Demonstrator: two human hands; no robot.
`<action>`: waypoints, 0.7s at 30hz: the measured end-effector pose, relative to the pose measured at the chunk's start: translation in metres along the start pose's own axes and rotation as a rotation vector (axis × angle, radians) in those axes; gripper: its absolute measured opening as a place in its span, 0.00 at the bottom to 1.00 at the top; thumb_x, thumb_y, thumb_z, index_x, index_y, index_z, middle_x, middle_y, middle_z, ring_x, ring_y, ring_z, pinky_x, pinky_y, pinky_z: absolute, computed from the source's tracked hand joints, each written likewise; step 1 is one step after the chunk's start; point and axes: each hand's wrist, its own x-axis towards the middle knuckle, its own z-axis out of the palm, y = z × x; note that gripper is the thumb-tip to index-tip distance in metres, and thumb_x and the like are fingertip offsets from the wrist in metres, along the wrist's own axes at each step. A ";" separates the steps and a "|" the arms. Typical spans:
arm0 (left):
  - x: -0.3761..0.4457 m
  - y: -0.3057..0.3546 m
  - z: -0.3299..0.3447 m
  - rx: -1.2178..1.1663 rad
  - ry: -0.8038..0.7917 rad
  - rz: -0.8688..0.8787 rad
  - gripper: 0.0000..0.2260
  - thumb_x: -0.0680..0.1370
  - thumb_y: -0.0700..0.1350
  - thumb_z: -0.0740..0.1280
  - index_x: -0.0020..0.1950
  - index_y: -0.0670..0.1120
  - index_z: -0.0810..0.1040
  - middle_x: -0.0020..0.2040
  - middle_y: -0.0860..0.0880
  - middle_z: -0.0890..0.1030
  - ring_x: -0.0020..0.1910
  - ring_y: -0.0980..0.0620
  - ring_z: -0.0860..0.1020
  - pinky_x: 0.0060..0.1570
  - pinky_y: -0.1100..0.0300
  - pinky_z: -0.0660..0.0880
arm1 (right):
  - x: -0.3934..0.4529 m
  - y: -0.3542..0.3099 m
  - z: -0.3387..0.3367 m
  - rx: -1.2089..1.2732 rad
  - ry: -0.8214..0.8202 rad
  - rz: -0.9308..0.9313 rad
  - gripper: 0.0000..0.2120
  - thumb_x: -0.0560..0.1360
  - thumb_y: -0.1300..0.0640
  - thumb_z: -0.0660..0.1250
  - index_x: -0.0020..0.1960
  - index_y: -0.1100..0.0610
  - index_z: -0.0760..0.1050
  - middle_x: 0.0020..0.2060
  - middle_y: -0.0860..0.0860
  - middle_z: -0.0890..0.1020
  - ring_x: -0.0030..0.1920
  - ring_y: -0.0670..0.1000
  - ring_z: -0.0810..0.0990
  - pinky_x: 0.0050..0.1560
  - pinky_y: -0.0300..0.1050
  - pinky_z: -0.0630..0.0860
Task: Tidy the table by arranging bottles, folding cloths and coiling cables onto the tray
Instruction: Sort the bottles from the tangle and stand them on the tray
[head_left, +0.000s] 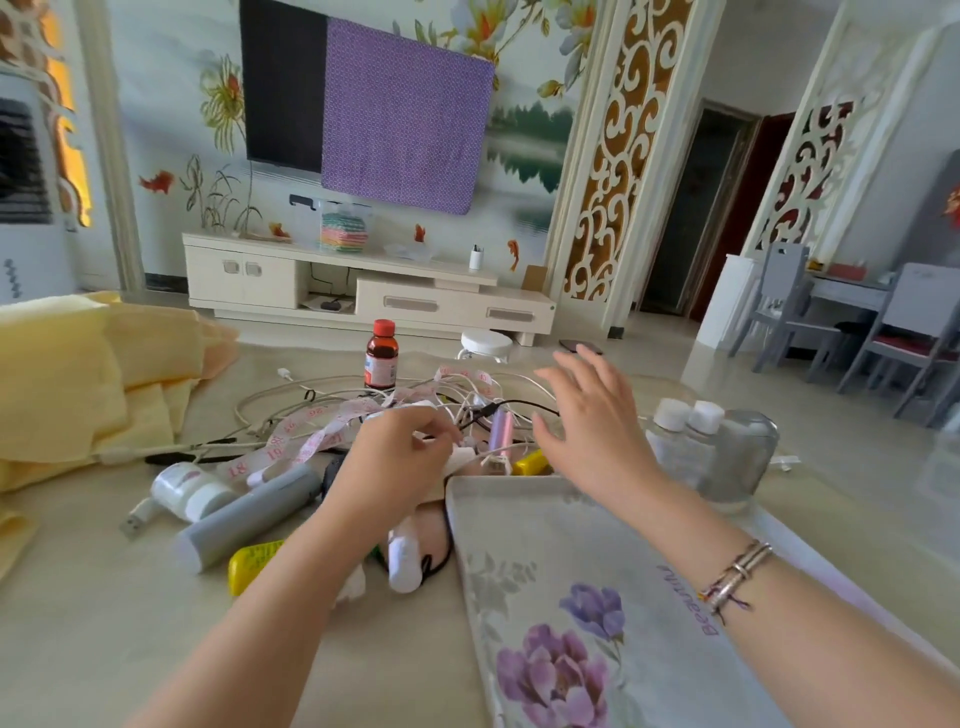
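Beige glossy worktop (104, 639) carries clutter. Yellow cloths (67, 384) heaped at far left. Floral tray (587, 597) near right, bare. White and black cables (322, 410) tangled mid-worktop with pink measuring tape (306, 441). Grey tube bottle (249, 514) lies on side left of tray; brown bottle (381, 356) upright behind tangle; clear bottles (691, 447) right of tray. Left hand (400, 457) — grip pinched on white cable end. Right hand (592, 415) above tangle — fingers spread, holding nothing.
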 end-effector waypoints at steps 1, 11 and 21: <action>0.002 0.003 -0.005 -0.035 0.029 -0.021 0.09 0.76 0.39 0.64 0.43 0.48 0.82 0.27 0.57 0.74 0.20 0.61 0.68 0.21 0.71 0.61 | 0.010 -0.008 0.005 0.067 -0.007 -0.010 0.22 0.79 0.51 0.60 0.71 0.55 0.66 0.73 0.51 0.65 0.75 0.53 0.54 0.74 0.47 0.49; 0.027 -0.062 -0.065 0.085 0.313 -0.253 0.07 0.74 0.45 0.64 0.42 0.51 0.82 0.42 0.51 0.82 0.43 0.45 0.79 0.45 0.53 0.77 | 0.151 -0.102 0.080 0.521 -0.250 0.106 0.25 0.79 0.59 0.60 0.75 0.52 0.60 0.72 0.55 0.65 0.70 0.56 0.66 0.68 0.49 0.64; 0.040 -0.074 -0.067 0.029 0.322 -0.300 0.08 0.74 0.46 0.62 0.40 0.50 0.81 0.40 0.49 0.81 0.40 0.42 0.79 0.39 0.55 0.75 | 0.214 -0.121 0.120 0.316 -0.244 0.203 0.13 0.78 0.62 0.61 0.61 0.60 0.74 0.59 0.57 0.77 0.56 0.57 0.76 0.51 0.46 0.73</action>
